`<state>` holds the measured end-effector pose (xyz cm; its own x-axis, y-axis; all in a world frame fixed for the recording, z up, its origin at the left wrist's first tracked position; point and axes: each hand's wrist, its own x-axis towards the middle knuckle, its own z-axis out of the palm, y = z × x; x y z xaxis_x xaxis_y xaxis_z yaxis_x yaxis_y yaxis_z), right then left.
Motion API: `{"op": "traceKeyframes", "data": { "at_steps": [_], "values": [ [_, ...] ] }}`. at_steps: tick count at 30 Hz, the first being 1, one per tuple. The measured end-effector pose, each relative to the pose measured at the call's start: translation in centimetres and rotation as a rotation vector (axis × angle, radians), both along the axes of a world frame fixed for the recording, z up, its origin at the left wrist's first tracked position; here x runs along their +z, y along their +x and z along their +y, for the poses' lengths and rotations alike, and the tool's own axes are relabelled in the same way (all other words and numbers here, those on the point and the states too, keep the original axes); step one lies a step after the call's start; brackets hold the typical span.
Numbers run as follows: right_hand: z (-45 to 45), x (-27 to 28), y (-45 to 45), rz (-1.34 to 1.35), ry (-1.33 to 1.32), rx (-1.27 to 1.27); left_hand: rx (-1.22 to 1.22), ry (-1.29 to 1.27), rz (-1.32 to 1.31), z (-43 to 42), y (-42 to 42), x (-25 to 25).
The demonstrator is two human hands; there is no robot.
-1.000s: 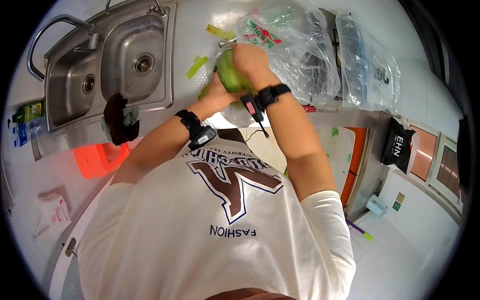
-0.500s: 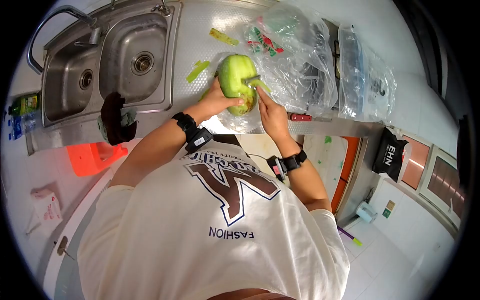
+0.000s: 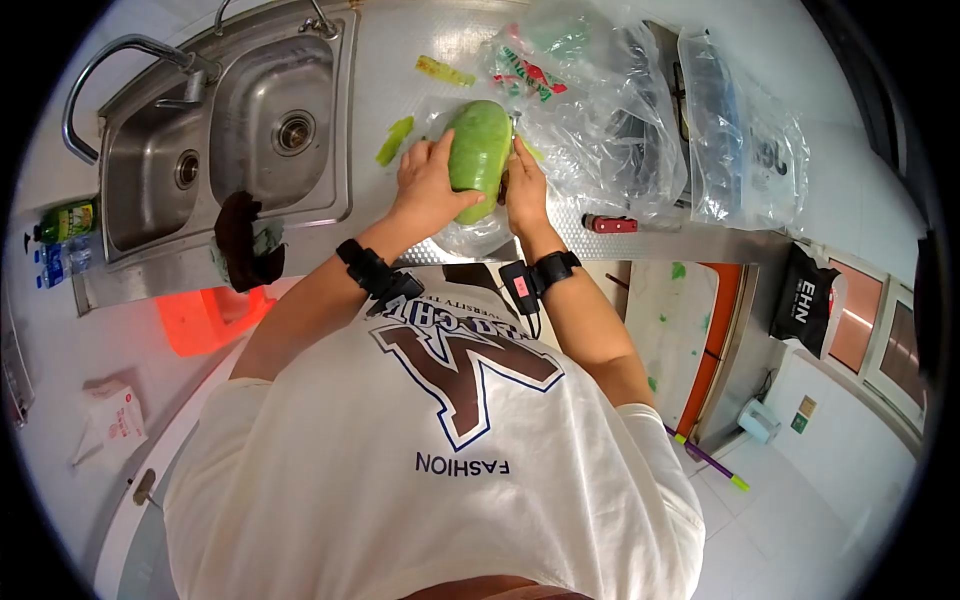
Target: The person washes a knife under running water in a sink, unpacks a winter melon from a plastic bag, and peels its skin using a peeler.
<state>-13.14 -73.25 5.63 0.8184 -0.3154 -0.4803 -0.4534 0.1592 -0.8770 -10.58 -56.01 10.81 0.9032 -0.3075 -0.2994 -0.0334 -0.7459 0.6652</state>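
A large oblong green gourd (image 3: pixel 480 150) lies on thin clear plastic on the steel counter, dark green skin facing up and a paler strip along its right edge. My left hand (image 3: pixel 425 190) is closed round its left side, thumb across the near end. At the gourd's right side, my right hand (image 3: pixel 526 190) is closed on a peeler (image 3: pixel 515 122); only a bit of its metal head shows, and its handle is mostly hidden. One peel strip (image 3: pixel 395 140) lies left of the gourd and another peel strip (image 3: pixel 445 70) beyond it.
Clear plastic bags (image 3: pixel 600 120) cover the counter to the right. A red-handled knife (image 3: pixel 610 224) lies near the front edge. The double sink (image 3: pixel 345 120) is at left, with a dark cloth (image 3: pixel 240 240) over its front edge.
The gourd has turned, so its unpeeled dark green side faces up instead of the pale peeled one. My right hand with the peeler has moved from on top to the gourd's right side.
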Motion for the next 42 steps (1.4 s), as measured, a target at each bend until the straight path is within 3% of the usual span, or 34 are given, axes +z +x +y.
{"op": "traceKeyframes", "data": {
  "at_steps": [3,6,8,11,12,16,18,20,24,30,33,36,38,42],
  "values": [
    [-0.5,0.0,0.1,0.041,0.049,-0.004,-0.008,-0.098,-0.039,-0.4,0.4,-0.9],
    [-1.2,-0.3,0.4,0.002,0.047,0.03,0.098,-0.118,0.145,-1.5,0.5,-3.0],
    [-1.7,-0.7,0.1,-0.036,0.051,0.043,0.142,-0.447,0.279,-2.0,0.4,-4.5],
    [-2.2,0.5,-0.4,0.093,0.013,0.106,0.199,-0.608,0.378,-1.9,0.7,-3.9],
    [-2.3,0.8,-0.9,-0.022,-0.245,0.155,0.192,-0.603,0.381,-1.9,0.7,-3.3],
    [-1.7,6.7,-4.8,-0.252,-0.711,0.35,0.251,-0.678,0.476,-2.1,0.8,-2.7],
    [-1.4,6.4,-7.3,-0.349,-0.727,0.346,0.237,-0.71,0.471,-2.1,0.5,-3.3],
    [-1.0,7.1,-9.3,-0.167,-0.691,0.426,0.22,-0.752,0.415,-2.2,0.2,-3.7],
    [0.1,7.9,-10.0,-0.054,-0.662,0.4,0.19,-0.673,0.421,-1.8,0.1,-3.9],
    [0.8,7.9,-9.5,-0.091,-0.764,0.371,0.116,-0.703,0.453,-2.0,0.0,-2.0],
    [1.2,7.1,-8.1,-0.171,-0.801,0.297,0.092,-0.505,0.294,-2.0,-0.6,-3.5],
    [1.4,6.8,-6.0,-0.226,-0.822,0.295,0.142,-0.561,0.268,-2.1,-0.2,-4.2],
    [1.5,6.7,-5.3,-0.262,-0.83,0.293,0.21,-0.786,0.483,-1.8,0.5,-3.2],
    [1.1,8.0,-6.6,-0.161,-0.783,0.356,0.248,-0.849,0.558,-1.2,0.6,-2.5]
  ]
}}
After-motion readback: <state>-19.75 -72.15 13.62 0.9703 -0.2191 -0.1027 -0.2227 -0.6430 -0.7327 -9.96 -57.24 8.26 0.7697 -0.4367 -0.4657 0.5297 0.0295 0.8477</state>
